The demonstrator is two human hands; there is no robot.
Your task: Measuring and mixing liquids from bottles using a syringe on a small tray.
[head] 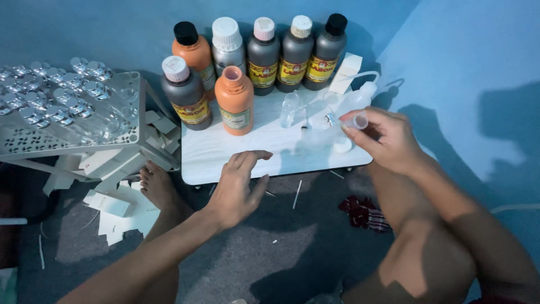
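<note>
Seen from above, a person sits on the floor before a low white counter (pixel 225 152) with a faint wood grain and rounded corners. The right hand (pixel 388 138) has its grip pinched around a small clear tube (pixel 355 121), held just above the counter's right end, with other clear, partly blurred pieces beneath it. The left hand (pixel 239 186) hovers over the counter's front edge, its grip released, fingers spread and lightly curled, holding nothing. At the back of the counter stand seven squat plastic bottles (pixel 264 53), some dark grey and some orange, with white, pink, cream or black screw caps. An orange bottle without a cap (pixel 235 101) stands nearest the front. Beside it to the right is a small clear glass vial (pixel 289 110), and behind that a soft squeeze bottle with a bent spout (pixel 360 93) and a small white box (pixel 345 72). To the left, a perforated white rack (pixel 67 138) holds rows of clear vials with shiny silver tops (pixel 50 95). Folded white cardboard pieces (pixel 118 208) lie under it, next to a bare foot (pixel 157 186). The floor is grey carpet (pixel 292 247) strewn with paper scraps, and a red patterned cloth (pixel 363 211) lies there. The walls are smooth blue. The middle of the counter's front is bare.
</note>
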